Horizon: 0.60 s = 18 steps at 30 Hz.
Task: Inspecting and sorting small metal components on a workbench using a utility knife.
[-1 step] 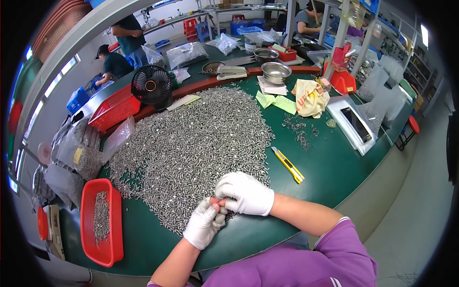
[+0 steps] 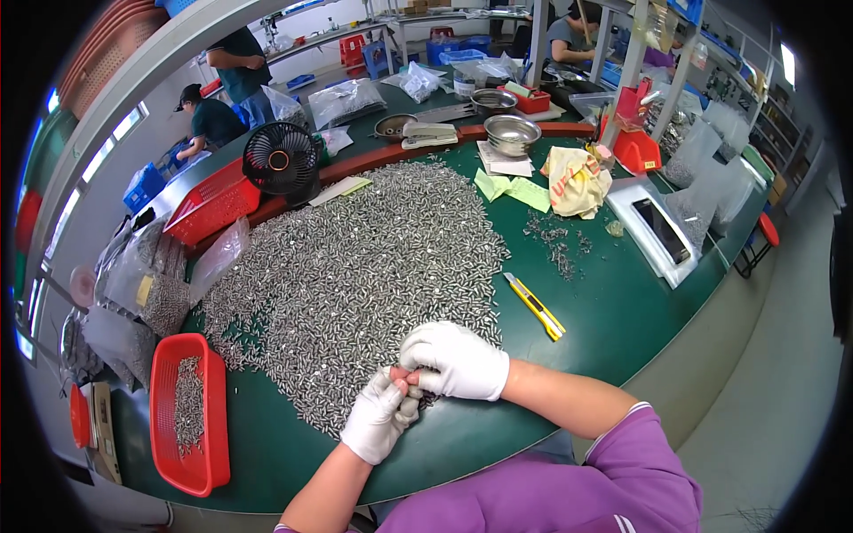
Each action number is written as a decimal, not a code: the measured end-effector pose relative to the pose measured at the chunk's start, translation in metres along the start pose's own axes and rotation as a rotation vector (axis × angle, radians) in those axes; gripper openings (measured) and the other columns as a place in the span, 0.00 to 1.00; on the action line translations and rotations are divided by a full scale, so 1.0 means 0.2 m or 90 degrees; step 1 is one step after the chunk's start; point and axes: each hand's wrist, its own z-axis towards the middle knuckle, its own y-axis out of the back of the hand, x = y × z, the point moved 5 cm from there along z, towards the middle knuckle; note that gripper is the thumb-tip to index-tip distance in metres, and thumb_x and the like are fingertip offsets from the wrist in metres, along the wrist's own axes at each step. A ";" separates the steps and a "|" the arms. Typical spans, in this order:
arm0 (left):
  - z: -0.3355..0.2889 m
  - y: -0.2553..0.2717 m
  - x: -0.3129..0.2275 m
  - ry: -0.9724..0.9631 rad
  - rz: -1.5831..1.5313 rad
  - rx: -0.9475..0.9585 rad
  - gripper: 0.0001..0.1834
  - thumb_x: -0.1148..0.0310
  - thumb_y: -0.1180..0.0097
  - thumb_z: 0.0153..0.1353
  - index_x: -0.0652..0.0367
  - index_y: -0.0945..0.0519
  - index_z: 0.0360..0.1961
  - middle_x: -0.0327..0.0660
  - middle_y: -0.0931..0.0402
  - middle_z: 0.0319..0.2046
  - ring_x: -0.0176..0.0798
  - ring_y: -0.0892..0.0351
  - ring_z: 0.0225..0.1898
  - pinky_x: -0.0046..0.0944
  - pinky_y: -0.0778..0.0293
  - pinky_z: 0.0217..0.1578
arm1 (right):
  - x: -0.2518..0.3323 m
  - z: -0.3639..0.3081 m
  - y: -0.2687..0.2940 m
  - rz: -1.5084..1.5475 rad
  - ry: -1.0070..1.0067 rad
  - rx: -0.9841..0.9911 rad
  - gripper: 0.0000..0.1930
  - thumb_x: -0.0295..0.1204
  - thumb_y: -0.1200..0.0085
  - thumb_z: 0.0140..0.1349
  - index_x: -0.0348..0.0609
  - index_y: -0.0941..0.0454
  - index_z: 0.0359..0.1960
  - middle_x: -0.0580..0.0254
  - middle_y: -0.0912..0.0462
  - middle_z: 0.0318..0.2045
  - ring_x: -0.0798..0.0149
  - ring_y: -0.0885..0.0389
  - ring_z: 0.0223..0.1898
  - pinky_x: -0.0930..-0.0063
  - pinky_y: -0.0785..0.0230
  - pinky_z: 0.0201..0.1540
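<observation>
Both my hands meet at the near edge of a wide pile of small metal pins (image 2: 364,258) spread over the green table (image 2: 622,329). White gloves cover them, with some bare fingertips showing. My left hand (image 2: 380,417) is closed in a pinch, thumb and finger pressed together. Against its fingertips my right hand (image 2: 455,360) pinches too, coming in from the right with its back turned up. Whatever sits between the fingertips is too small or hidden to make out. Right of the pile lies a yellow utility knife (image 2: 535,307).
A red basket (image 2: 219,426) with some pins stands at the left. Beyond the pile are a black fan (image 2: 283,158), a steel bowl (image 2: 513,135) and a crumpled cloth (image 2: 576,182). A phone (image 2: 662,233) lies at the right. Other people work in the background.
</observation>
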 end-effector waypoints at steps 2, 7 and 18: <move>0.00 0.01 0.01 -0.009 0.028 -0.010 0.06 0.68 0.43 0.63 0.53 0.27 0.39 0.30 0.28 0.31 0.23 0.40 0.23 0.24 0.40 0.25 | -0.01 -0.01 0.00 0.039 -0.009 0.011 0.08 0.32 0.41 0.52 0.43 0.25 0.30 0.59 0.21 0.34 0.53 0.22 0.40 0.61 0.28 0.44; 0.00 0.00 0.00 -0.016 0.033 -0.013 0.05 0.70 0.44 0.64 0.53 0.27 0.38 0.31 0.29 0.30 0.24 0.41 0.22 0.24 0.41 0.23 | -0.04 -0.03 -0.02 0.119 -0.066 0.012 0.09 0.34 0.40 0.54 0.44 0.22 0.33 0.58 0.21 0.35 0.54 0.21 0.40 0.64 0.29 0.44; 0.00 0.00 0.00 0.028 -0.036 0.042 0.06 0.65 0.41 0.62 0.50 0.27 0.34 0.29 0.30 0.27 0.23 0.39 0.22 0.25 0.40 0.24 | -0.05 -0.03 -0.03 0.219 -0.123 0.009 0.10 0.33 0.40 0.54 0.42 0.20 0.34 0.58 0.20 0.35 0.56 0.21 0.39 0.67 0.28 0.45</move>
